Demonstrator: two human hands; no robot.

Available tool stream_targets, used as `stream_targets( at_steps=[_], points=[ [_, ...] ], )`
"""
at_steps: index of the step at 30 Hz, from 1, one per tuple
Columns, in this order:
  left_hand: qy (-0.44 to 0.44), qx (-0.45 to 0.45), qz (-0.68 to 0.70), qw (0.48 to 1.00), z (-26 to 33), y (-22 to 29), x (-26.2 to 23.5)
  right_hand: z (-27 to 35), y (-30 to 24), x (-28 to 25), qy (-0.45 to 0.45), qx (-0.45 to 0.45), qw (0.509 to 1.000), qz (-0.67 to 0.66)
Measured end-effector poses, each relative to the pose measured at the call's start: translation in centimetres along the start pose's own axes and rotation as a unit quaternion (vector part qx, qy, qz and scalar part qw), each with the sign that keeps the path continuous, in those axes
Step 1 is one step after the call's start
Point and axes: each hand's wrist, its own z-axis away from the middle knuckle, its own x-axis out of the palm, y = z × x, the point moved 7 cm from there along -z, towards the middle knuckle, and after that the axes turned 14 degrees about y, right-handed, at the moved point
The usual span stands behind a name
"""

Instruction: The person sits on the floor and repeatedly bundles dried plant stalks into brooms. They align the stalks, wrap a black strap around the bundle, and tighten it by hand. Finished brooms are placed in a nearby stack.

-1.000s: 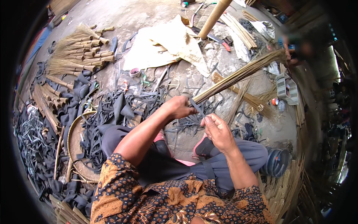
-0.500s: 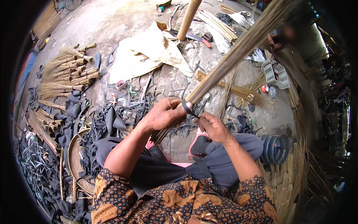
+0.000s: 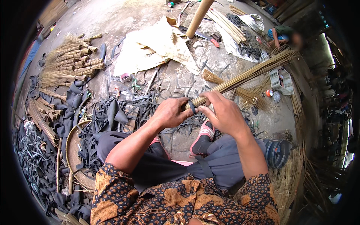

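Note:
A long bundle of thin broom sticks [image 3: 247,77] slants from between my hands up to the far right, its fine ends fanning out. My left hand [image 3: 173,112] is closed round the bundle's near end. Just beyond those fingers, a black rubber strip [image 3: 192,107] is wrapped round the sticks. My right hand [image 3: 226,115] grips the bundle on the far side of the strip, fingers over the top and thumb close to the band. Whether it also holds the strip's loose end is hidden.
Finished stick bundles [image 3: 73,62] lie at the left. Black rubber scraps [image 3: 112,116] spread beside a round woven tray [image 3: 71,150]. Ahead are pale sacking [image 3: 146,48], a wooden post [image 3: 198,18] and a large knife [image 3: 202,35]. A white basket [image 3: 281,80] and another person [image 3: 281,35] are at right.
The bundle has swung lower, its far end dropping toward the right. My right hand has gone from pulling the strip's end to gripping the sticks.

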Motion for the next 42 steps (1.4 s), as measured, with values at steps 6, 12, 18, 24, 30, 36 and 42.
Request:
stream_targets(
  at_steps=[6, 12, 18, 24, 30, 36, 42],
  points=[
    [0.019, 0.014, -0.031, 0.999, 0.3, -0.7, 0.6, -2.4, -1.3, 3.6, -0.016, -0.113, 0.989, 0.094],
    [0.051, -0.002, -0.038, 0.998, 0.0, -2.0, 0.9, -2.0, -1.4, 5.0, -0.038, -0.116, 0.983, 0.138],
    [0.011, -0.081, 0.094, 0.992, -0.8, -3.7, 2.0, -0.2, 1.3, 5.7, -0.140, 0.091, 0.983, -0.078],
    [-0.058, -0.188, 0.369, 0.908, -0.6, -3.4, 2.1, -0.2, 2.2, 3.4, -0.017, 0.063, 0.981, -0.183],
    [-0.055, -0.197, 0.434, 0.877, -1.0, -2.7, 1.0, -1.3, 2.9, 4.0, 0.054, 0.019, 0.981, -0.187],
    [-0.017, -0.203, 0.486, 0.850, -1.2, -2.1, 0.9, 0.0, 2.9, 5.4, 0.071, 0.041, 0.970, -0.228],
    [0.089, -0.164, 0.424, 0.886, -2.0, -1.5, -0.9, -0.3, 1.7, 5.9, 0.220, 0.039, 0.962, -0.156]
  ],
)
